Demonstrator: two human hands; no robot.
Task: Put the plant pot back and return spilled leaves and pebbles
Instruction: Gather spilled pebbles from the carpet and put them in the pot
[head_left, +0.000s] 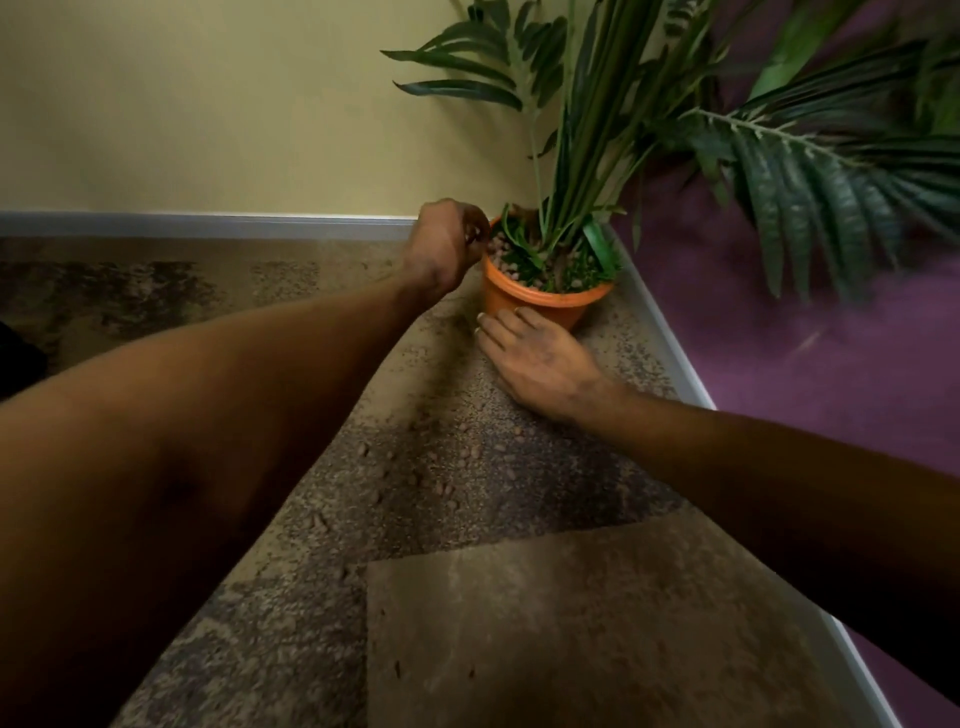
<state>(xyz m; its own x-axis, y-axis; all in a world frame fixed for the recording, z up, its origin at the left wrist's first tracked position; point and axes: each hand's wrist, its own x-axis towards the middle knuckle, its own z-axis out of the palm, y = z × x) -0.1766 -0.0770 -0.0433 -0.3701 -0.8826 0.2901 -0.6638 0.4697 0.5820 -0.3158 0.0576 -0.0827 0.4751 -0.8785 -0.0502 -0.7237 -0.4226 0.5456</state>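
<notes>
Returning pebbles, we hold our curled left hand over the upright orange plastic pot, contents unseen, right hand flat; scattered reddish-brown pebbles next need gathering.

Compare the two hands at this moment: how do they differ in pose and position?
The left hand is raised at the orange pot rim, fingers curled; the right hand lies flat, fingers extended, on the carpet before the pot. Both look dusty and sit close to the pot.

fronds crowd above pot, carpet leftward open
</notes>
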